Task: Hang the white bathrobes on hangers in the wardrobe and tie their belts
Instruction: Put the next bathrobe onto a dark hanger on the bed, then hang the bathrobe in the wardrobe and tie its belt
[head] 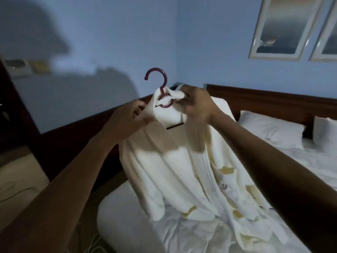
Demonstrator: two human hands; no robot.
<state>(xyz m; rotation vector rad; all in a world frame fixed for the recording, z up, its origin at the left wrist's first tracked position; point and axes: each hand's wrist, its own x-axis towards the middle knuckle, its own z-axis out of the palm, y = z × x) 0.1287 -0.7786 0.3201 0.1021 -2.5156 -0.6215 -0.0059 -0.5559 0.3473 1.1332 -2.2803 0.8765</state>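
A white bathrobe [175, 172] hangs on a dark red plastic hanger [160, 83], held up in the air over the bed. The hanger's hook sticks up above the collar; its shoulders are hidden under the cloth. My left hand [129, 115] pinches the robe's left collar just below the hook. My right hand [197, 105] grips the bunched collar cloth on the right of the hook. The robe's lower part drapes down onto the mattress. The belt cannot be told apart from the folds.
A bed with white sheets [182, 234] lies below, with two pillows [269, 128] at the dark wooden headboard [273, 99]. Two framed pictures [284, 28] hang on the blue wall at the right. A dark wooden piece of furniture [11, 106] stands at the left.
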